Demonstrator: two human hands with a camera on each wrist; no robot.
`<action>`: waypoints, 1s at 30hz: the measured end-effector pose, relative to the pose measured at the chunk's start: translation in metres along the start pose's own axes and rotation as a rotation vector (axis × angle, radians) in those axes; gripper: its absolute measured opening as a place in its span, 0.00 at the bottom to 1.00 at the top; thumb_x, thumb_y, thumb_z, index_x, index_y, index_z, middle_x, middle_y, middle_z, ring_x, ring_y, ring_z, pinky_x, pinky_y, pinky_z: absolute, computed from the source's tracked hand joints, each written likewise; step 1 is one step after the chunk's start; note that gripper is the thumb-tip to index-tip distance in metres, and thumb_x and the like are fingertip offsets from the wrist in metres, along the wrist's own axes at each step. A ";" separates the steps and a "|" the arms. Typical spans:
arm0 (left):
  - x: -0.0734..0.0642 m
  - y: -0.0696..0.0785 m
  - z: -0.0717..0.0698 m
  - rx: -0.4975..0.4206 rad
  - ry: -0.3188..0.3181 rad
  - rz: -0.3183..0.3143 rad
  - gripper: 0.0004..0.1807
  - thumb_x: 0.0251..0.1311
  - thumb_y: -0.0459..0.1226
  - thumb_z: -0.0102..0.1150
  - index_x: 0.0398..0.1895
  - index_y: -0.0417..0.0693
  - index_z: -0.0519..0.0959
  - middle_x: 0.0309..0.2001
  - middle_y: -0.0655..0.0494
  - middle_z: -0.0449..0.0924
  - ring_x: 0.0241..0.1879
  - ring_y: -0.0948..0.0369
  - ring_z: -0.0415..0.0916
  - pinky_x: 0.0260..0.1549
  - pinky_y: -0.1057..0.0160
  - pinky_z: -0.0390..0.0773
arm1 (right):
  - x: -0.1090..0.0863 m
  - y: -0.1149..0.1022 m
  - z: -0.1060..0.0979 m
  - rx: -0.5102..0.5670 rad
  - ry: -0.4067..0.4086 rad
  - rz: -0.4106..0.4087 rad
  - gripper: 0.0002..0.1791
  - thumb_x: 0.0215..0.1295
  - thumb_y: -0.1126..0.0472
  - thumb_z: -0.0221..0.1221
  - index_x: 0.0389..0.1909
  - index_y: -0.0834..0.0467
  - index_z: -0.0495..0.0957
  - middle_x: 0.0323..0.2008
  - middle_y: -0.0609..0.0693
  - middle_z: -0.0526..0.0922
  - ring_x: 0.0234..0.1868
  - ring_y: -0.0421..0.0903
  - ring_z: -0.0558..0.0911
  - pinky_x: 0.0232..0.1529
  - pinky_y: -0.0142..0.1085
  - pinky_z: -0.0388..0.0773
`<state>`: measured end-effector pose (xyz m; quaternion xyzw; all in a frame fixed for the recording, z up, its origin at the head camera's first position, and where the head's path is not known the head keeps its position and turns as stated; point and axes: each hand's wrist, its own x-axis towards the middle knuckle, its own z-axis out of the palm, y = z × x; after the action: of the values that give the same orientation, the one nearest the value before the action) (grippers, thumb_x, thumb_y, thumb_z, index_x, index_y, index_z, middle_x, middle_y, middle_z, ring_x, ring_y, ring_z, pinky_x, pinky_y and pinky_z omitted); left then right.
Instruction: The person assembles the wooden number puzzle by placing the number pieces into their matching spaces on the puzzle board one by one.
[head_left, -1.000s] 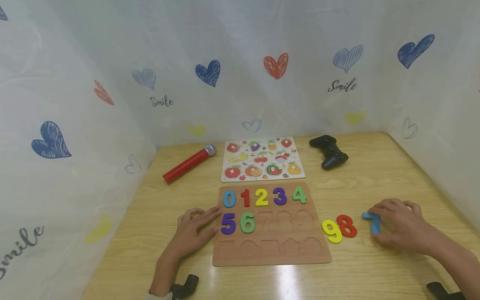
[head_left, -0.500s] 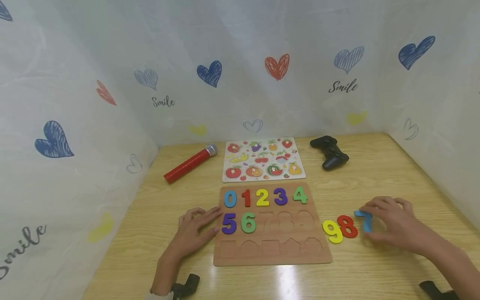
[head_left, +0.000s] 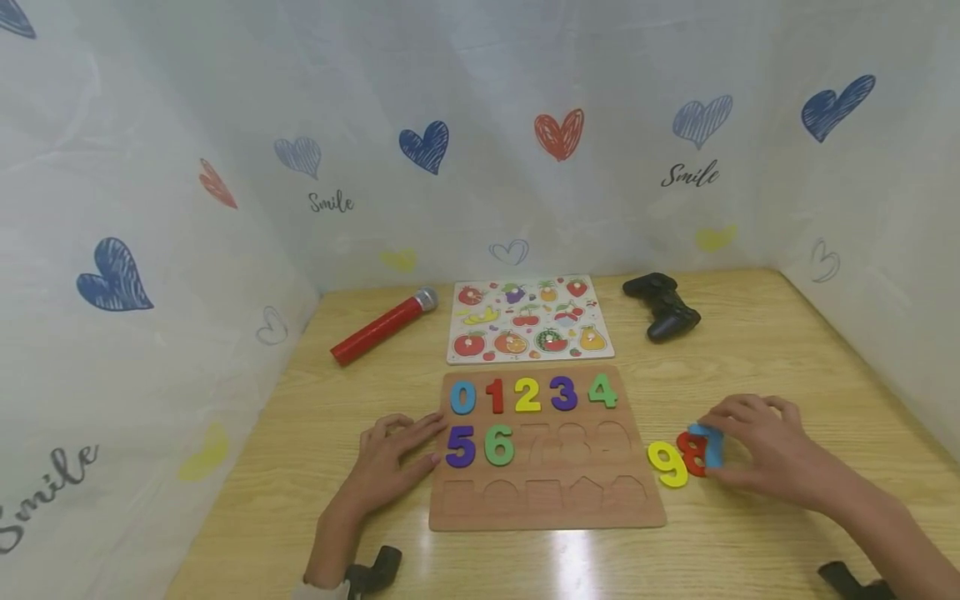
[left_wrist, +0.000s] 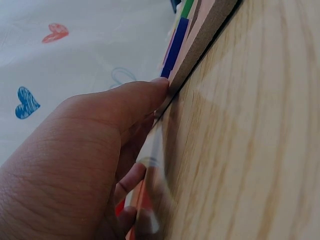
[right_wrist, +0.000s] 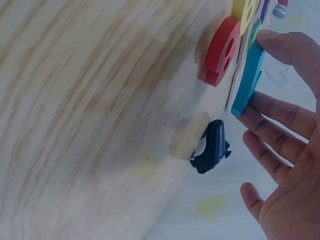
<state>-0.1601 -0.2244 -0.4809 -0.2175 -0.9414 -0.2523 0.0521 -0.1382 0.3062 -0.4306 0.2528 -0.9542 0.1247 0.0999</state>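
Observation:
My right hand [head_left: 768, 454] pinches a blue number 7 [head_left: 707, 446] between thumb and fingers. In the right wrist view the blue 7 [right_wrist: 248, 80] is held up off the table. In the head view it partly covers the red number 8 [head_left: 692, 454], which lies beside the yellow number 9 [head_left: 667, 463]. My left hand [head_left: 390, 467] touches the left edge of the wooden number board [head_left: 547, 521] with its fingertips and thumb. Numbers 0 to 6 sit in the board; the 7, 8 and 9 recesses and the bottom row of shape recesses show bare wood.
Behind the board lies a white fruit puzzle [head_left: 531, 320]. A red toy microphone [head_left: 382, 327] is at back left and a black game controller [head_left: 662, 307] at back right. A white printed sheet [head_left: 480, 125] encloses the table's back and sides.
My right hand has moved left with the blue 7, from right of the red 8 to over it. The left hand stays at the board's edge.

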 end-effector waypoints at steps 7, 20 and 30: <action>0.001 0.000 0.000 0.003 -0.004 -0.002 0.27 0.67 0.56 0.58 0.69 0.69 0.73 0.70 0.72 0.67 0.62 0.56 0.59 0.51 0.45 0.54 | 0.003 -0.008 0.003 0.007 0.041 -0.051 0.28 0.40 0.51 0.79 0.46 0.54 0.85 0.45 0.48 0.80 0.52 0.55 0.73 0.50 0.63 0.55; 0.000 0.000 0.000 -0.007 -0.011 -0.013 0.27 0.67 0.56 0.58 0.69 0.69 0.73 0.70 0.73 0.66 0.62 0.57 0.59 0.51 0.46 0.54 | 0.015 -0.024 0.008 0.016 0.005 -0.081 0.29 0.43 0.47 0.78 0.47 0.53 0.84 0.46 0.46 0.80 0.54 0.56 0.73 0.51 0.62 0.55; 0.001 0.001 0.000 -0.010 -0.007 -0.004 0.27 0.67 0.55 0.58 0.69 0.69 0.73 0.70 0.73 0.67 0.62 0.56 0.59 0.51 0.47 0.54 | 0.022 -0.031 0.011 0.021 0.030 -0.130 0.30 0.43 0.46 0.78 0.48 0.54 0.84 0.45 0.46 0.80 0.53 0.56 0.73 0.51 0.62 0.55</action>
<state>-0.1605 -0.2235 -0.4800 -0.2169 -0.9408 -0.2562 0.0473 -0.1430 0.2670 -0.4292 0.3135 -0.9328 0.1317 0.1195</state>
